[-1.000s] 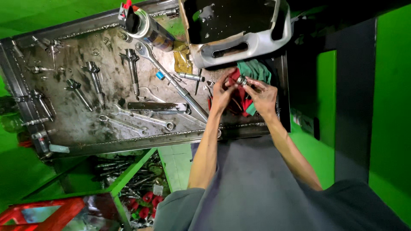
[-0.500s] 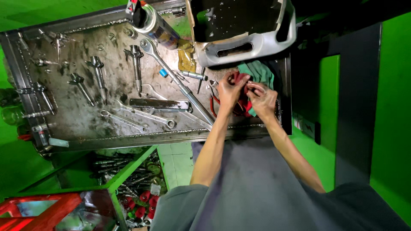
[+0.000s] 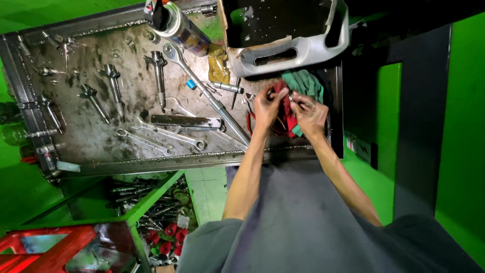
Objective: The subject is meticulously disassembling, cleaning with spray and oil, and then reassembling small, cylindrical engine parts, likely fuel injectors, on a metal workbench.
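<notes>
Metal tray (image 3: 30, 106) full of wrenches (image 3: 166, 134); left hand (image 3: 267, 105) pinching red rag (image 3: 288, 119); right hand (image 3: 309, 115) gripping small part (image 3: 294, 98), near green rag (image 3: 305, 82)

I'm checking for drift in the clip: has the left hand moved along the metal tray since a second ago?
No. The left hand still works beside the right hand over the red cloth, just right of the long wrench.

Bare forearms and hands without gloves, grey trousers over both knees, no sleeves visible.
</notes>
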